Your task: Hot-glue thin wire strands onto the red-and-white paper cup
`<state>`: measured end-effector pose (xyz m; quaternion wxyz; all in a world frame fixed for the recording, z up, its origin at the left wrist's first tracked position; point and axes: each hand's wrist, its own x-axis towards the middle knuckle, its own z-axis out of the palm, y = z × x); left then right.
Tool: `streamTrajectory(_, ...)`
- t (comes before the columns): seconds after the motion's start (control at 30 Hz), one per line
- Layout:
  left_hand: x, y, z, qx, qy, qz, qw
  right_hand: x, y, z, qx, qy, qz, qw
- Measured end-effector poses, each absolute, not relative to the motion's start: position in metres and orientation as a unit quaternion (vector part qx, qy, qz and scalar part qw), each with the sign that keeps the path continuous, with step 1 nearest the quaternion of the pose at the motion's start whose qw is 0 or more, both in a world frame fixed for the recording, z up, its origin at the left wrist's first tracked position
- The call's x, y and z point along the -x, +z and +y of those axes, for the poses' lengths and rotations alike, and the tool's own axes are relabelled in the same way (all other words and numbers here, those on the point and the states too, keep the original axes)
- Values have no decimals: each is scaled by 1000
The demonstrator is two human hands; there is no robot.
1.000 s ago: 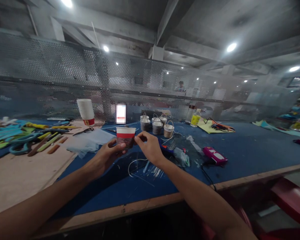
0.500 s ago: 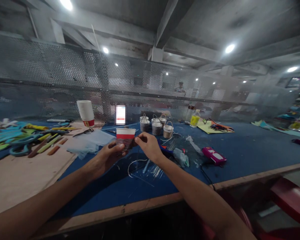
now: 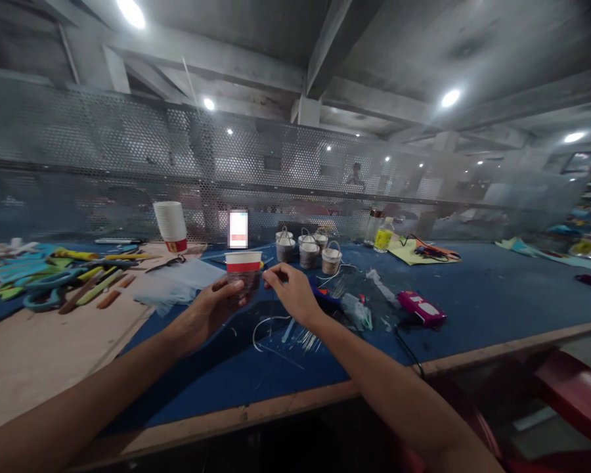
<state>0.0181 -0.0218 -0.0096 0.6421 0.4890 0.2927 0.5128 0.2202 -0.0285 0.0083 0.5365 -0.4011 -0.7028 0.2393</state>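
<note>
My left hand [image 3: 211, 302] is wrapped round the lower part of a paper cup [image 3: 244, 264], held upright above the blue table. A white rim and a red band show on the cup; below them its side is dark brown and looks wound with cord. Just right of the cup is my right hand [image 3: 293, 289], thumb and fingertips pinched together. Whatever those fingertips hold is too small to make out. Behind stand several small cups with looped handles, among them a brownish one [image 3: 331, 261]. A lit phone [image 3: 238, 228] stands upright behind the held cup.
Left lie scissors [image 3: 46, 292] and several pens on a tan board [image 3: 24, 348], near a stack of paper cups [image 3: 170, 223]. A magenta device [image 3: 422, 309] with a cable lies right, beyond clear sticks [image 3: 308, 339]. A yellow-labelled bottle [image 3: 384, 235] stands farther back.
The cup has turned slightly and shifted a little left in my left hand. My right hand has also moved slightly left, its fingertips still pinched beside the cup.
</note>
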Motion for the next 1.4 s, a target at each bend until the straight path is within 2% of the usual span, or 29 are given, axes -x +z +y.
streamTrajectory(0.37, -17, -8, -19, -495, 518, 269, 644, -217, 6, -33, 389, 197, -732, 524)
streamTrajectory(0.67, -17, -8, -22, -489, 499, 279, 659, -220, 5, -25, 401, 237, -692, 551)
streamTrajectory(1.4, -21, -8, -28, -502, 501, 303, 637, -221, 6, -27, 412, 239, -697, 537)
